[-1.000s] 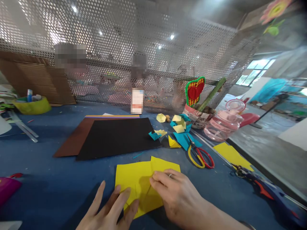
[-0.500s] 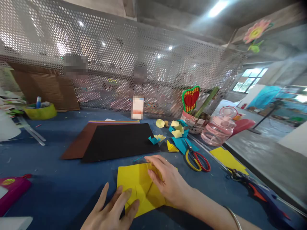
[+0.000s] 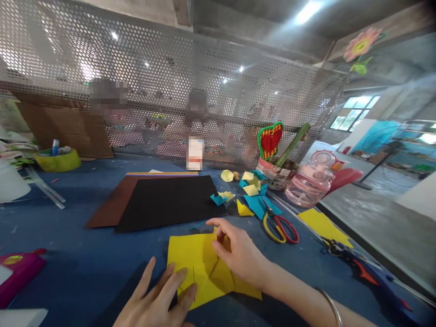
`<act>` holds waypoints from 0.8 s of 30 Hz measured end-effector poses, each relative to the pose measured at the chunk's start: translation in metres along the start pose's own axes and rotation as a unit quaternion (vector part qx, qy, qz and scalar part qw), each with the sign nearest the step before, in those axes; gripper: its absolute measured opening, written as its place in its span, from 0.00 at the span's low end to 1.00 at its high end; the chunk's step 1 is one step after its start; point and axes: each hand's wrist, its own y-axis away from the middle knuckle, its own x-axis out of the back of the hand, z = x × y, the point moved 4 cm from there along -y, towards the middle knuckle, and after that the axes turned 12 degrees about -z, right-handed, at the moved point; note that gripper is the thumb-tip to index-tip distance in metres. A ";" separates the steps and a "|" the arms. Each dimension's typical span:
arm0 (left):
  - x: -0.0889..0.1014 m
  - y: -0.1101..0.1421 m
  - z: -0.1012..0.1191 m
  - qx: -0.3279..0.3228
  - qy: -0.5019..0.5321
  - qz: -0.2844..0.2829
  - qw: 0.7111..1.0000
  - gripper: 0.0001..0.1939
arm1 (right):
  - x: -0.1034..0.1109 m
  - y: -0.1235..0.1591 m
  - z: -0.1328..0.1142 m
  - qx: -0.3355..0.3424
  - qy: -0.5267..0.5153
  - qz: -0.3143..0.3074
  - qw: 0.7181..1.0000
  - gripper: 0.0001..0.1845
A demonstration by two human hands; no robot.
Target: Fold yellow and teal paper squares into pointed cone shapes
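Note:
A creased sheet of yellow paper (image 3: 194,254) lies on the blue table in front of me. My left hand (image 3: 163,295) rests on its lower left part, fingers spread flat. Over the paper's right side is my right hand (image 3: 243,254), its fingers bent and the thumb apart from the index finger. The hand covers some of the sheet, and its outer fingers are hidden. Creases run through the middle, and a corner of the sheet shows below the right wrist.
Black sheets (image 3: 166,202) and brown sheets (image 3: 109,204) lie beyond the paper. Scissors (image 3: 277,227), blue paper (image 3: 260,204) and small folded pieces (image 3: 243,208) are at the right, near a pink bottle (image 3: 309,184) and pliers (image 3: 368,268). A magenta tool (image 3: 20,272) sits at left.
My right hand has shifted slightly to the right, its fingers bending more. More of the yellow sheet's lower right corner shows. My left hand has stayed nearly still.

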 end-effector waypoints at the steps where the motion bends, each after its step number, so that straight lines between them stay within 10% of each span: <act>1: 0.001 -0.001 -0.001 -0.007 0.000 0.026 1.000 0.20 | 0.001 0.001 -0.001 -0.004 -0.011 -0.004 1.000 0.21; 5: 0.013 -0.010 -0.003 -0.012 0.006 0.088 0.996 0.24 | 0.006 0.007 -0.006 -0.008 -0.036 -0.031 0.999 0.16; 18: 0.014 -0.011 -0.007 -0.068 -0.075 0.023 0.995 0.21 | 0.011 0.037 -0.028 -0.025 -0.004 -0.273 0.962 0.25; 24: 0.022 -0.011 -0.011 -0.033 -0.063 0.061 0.996 0.22 | 0.021 0.029 -0.024 0.051 -0.001 -0.233 0.971 0.21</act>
